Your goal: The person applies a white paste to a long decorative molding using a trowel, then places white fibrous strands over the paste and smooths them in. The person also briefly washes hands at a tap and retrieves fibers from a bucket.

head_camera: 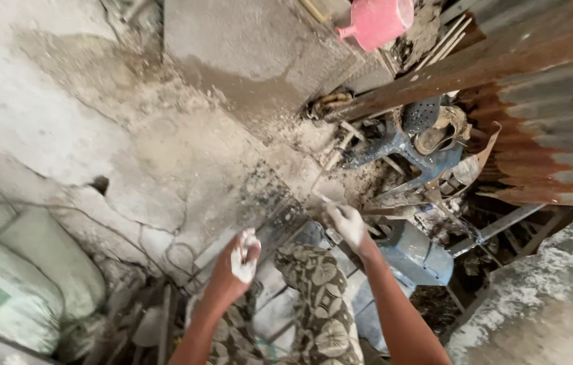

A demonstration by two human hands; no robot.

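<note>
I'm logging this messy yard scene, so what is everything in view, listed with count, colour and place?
sacks: several, pale green-grey, lower left
floor: one, cracked grey concrete, left and centre
slab: one, grey, top centre
jug: one, pink, top edge
metal sheets: rusty corrugated, right
chair: one, blue-grey plastic, tipped, centre right
stool: one, blue-grey, under right hand
stick: one, thin, pale, above right hand
trousers: patterned, bottom centre
left hand: white-coated, holds a white lump
right hand: white-coated, grips the stick's end
</note>
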